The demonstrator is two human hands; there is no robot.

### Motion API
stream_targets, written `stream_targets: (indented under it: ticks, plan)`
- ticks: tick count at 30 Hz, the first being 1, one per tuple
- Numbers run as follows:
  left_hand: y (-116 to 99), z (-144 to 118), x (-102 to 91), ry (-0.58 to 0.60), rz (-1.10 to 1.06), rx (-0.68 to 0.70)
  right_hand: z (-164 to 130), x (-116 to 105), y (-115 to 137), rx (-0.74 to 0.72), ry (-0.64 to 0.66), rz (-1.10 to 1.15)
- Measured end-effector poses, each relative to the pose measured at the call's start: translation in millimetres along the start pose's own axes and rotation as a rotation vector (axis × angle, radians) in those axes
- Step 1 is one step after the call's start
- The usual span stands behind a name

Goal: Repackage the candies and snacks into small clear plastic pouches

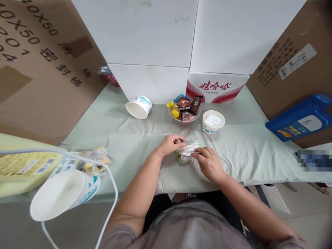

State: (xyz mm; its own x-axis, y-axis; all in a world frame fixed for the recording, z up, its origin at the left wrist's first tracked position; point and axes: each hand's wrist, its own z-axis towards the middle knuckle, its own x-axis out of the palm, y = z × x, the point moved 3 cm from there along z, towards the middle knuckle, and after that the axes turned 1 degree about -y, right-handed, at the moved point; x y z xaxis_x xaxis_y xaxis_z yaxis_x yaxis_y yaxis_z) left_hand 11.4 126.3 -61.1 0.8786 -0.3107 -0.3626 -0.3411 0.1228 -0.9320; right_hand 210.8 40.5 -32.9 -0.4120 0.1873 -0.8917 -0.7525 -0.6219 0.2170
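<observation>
A crinkled clear plastic packet (188, 148) with green edges lies on the pale green cloth in front of me. My left hand (169, 144) is at its upper left edge, fingers curled and closed on the plastic. On the other side, my right hand (210, 164) has its fingers bent over the packet's right part, gripping it; the thumb is mostly hidden. What is inside the packet cannot be made out. Just beyond my hands is a clear bowl (187, 121) of wrapped snacks, and a paper cup (209, 129) holding crumpled clear plastic stands upright to its right.
A paper cup (137, 110) lies tipped at the back left. Another large cup (57, 197), a white cable (114, 188), a yellow package (31, 166) and a bagged snack (97, 162) occupy the left. White boxes (155, 83) close the back; a blue bottle (298, 119) leans at right.
</observation>
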Motion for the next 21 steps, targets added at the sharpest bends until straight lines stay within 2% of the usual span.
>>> stream_targets:
  ticks: [3, 6, 9, 11, 13, 15, 18, 21]
  plan:
    - [-5, -2, 1.9, 0.112, -0.008, 0.063, 3, 5, -7, -0.009, 0.053, -0.031]
    - [-11, -5, 5.8, 0.163, 0.068, 0.102, -18, -4, -43, 0.12, 0.016, -0.088]
    - [-18, -7, 11.2, 0.105, 0.197, 0.169, -47, -19, -81, 0.302, -0.029, -0.217]
    - [-23, -9, 15.5, 0.041, 0.287, 0.251, -59, -27, -92, 0.401, -0.082, -0.305]
    - [-28, -12, 19.4, -0.006, 0.361, 0.318, -59, -30, -84, 0.396, -0.142, -0.285]
    - [-32, -13, 22.1, -0.015, 0.395, 0.345, -46, -26, -63, 0.285, -0.157, -0.146]
    - [-34, -15, 23.1, 0.048, 0.387, 0.333, -18, -9, -27, 0.103, -0.046, 0.068]
    - [-32, -15, 21.5, 0.153, 0.338, 0.297, 4, 6, -12, 0.058, 0.032, 0.161]
